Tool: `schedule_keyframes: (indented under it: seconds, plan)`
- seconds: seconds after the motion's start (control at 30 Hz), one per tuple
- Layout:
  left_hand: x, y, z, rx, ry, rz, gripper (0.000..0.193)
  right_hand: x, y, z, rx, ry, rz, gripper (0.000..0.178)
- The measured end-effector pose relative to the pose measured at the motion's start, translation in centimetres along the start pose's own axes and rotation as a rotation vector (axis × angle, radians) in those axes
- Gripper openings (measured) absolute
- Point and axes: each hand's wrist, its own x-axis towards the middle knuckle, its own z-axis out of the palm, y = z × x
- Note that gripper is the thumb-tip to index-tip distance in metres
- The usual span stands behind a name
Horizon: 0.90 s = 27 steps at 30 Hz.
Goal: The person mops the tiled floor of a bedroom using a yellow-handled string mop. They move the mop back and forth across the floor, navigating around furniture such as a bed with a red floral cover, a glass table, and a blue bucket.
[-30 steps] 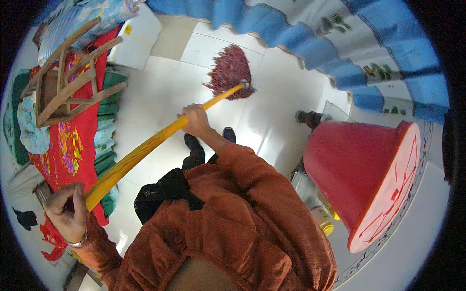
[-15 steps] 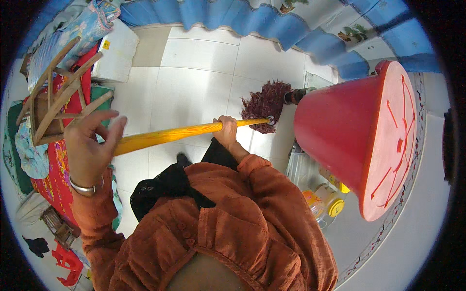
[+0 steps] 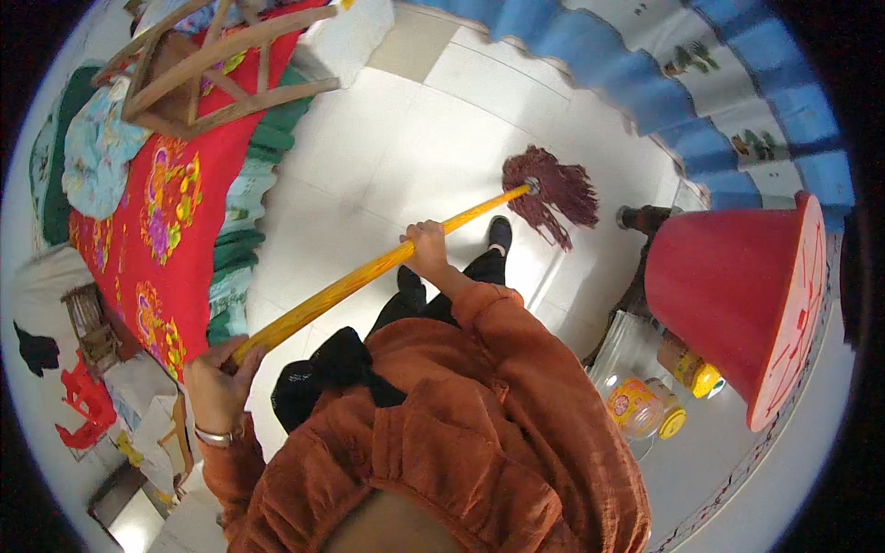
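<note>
A mop with a yellow wooden handle (image 3: 346,283) slants across in front of me. Its dark red string head (image 3: 558,194) lies on the pale tiled floor, beyond my feet and to the right. My right hand (image 3: 426,251) is wrapped round the middle of the handle. At the handle's near end, my left hand (image 3: 219,380), with a silver bangle on its wrist, is closed round the tip. The mop head is spread out, its strands trailing to the right and toward me.
On the left stands a bed with a red flowered cover (image 3: 175,240) and an upturned wooden stool (image 3: 221,69). A large red plastic tub (image 3: 724,286) and lidded jars (image 3: 636,407) are at the right. Blue curtains (image 3: 590,46) hang at the back.
My left hand has come down and closed on the end of the handle. The mop head has swung away from the tub, its strands now fanned out. My view has turned.
</note>
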Motion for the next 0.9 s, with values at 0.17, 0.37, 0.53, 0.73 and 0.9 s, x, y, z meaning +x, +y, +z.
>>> schedule_keyframes:
  seconds: [0.17, 0.37, 0.53, 0.73, 0.9]
  plan:
    - [-6.1, -7.1, -2.5, -0.050, 0.178, -0.136, 0.028, 1.9, -8.2, 8.6, 0.107, -0.179, -0.198, 0.015]
    - [-11.6, -11.1, -4.2, -0.052, 0.249, -0.336, 0.030, 3.8, -16.1, 18.4, 0.296, -0.369, -0.418, 0.011]
    - [-12.9, -9.6, -7.9, 0.012, 0.181, -0.357, 0.027, 4.1, -22.2, 22.9, 0.300, -0.745, -0.502, 0.011]
    - [-14.6, -6.8, -10.3, -0.129, 0.304, -0.363, 0.021, 2.1, -25.5, 20.7, 0.514, -0.933, -0.563, 0.014]
    - [-14.7, -3.3, -10.6, -0.097, 0.188, -0.258, 0.023, 0.8, -22.2, 16.6, 0.499, -0.907, -0.475, 0.016]
